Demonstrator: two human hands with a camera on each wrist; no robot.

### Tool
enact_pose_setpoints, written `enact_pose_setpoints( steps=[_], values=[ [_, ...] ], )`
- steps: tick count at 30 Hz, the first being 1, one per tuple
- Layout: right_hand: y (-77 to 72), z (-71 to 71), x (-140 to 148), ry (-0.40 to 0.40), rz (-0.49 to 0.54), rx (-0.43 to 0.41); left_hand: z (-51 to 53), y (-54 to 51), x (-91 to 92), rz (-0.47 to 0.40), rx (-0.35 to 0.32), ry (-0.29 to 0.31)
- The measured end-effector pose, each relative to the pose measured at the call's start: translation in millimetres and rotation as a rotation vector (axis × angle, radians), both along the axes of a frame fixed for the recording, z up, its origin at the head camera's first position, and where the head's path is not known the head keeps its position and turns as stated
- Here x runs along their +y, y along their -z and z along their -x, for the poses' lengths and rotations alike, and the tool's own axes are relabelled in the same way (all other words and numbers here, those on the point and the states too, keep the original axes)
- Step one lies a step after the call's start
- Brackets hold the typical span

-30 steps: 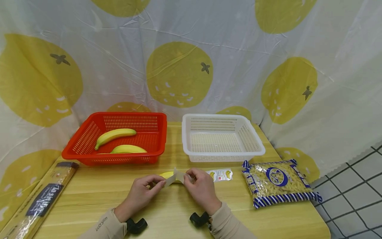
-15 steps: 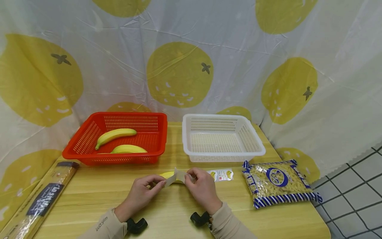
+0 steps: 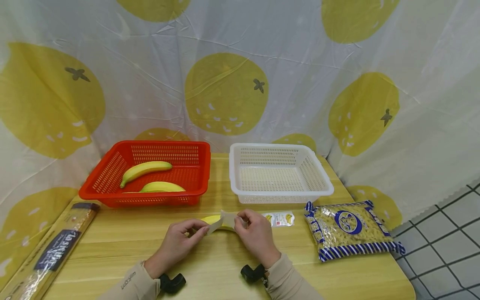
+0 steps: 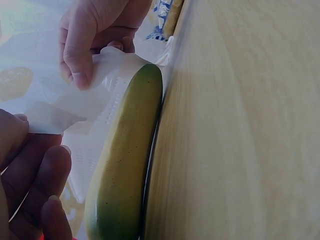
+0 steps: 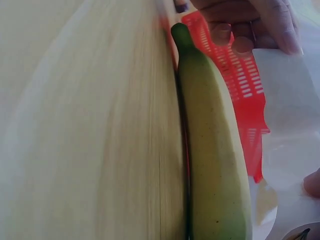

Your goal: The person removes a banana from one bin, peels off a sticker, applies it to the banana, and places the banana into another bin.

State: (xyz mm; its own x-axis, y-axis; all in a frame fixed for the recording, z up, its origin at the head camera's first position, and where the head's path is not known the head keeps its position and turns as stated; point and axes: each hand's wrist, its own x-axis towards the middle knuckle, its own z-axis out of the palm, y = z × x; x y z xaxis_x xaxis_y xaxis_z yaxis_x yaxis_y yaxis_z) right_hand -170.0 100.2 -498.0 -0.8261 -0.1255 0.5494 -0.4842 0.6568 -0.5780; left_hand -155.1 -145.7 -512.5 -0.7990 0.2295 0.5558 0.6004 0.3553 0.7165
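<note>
where the tabletop banana tapers, its speckled yellow turns green.

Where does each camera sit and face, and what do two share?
Head: worn there, facing forward and down at the table; left hand, right hand, sleeves show.
Left wrist: worn there, facing along banana toward right hand; left fingers show.
Right wrist: worn there, facing left hand and red basket; right fingertip shows.
Wrist views share banana and white strip.

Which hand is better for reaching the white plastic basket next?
Right, probably: the right hand is nearer the rectangular white plastic basket; the left hand is nearer the red plastic basket. Both pinch a translucent whitish strip, though.
</note>
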Motion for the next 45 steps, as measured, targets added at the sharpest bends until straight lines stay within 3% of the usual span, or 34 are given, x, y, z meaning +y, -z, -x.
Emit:
enact_pose_setpoints(
  steps=[12, 19, 30, 40, 45],
  values=[
    [-2.2, 1.8, 4.7, 0.026, -0.005, 0.028, 0.3, 0.4, 0.1, -0.007, 0.012, -0.004],
    [-5.6, 6.3, 13.5, 0.117, -0.021, 0.06, 0.5, 1.2, 0.2, -0.011, 0.031, 0.001],
    [-1.8, 16.4, 28.1, 0.279, -0.258, 0.184, 0.6, 0.5, -1.3, 0.005, 0.022, 0.003],
    [5.7, 18.6, 28.8, 0.223, -0.294, 0.027, 1.8, 1.0, -2.0, -0.002, 0.05, 0.029],
    [6.9, 19.2, 28.5, 0.225, -0.248, 0.002, 0.5, -0.3, -1.6, 0.004, 0.013, 0.022]
  ],
)
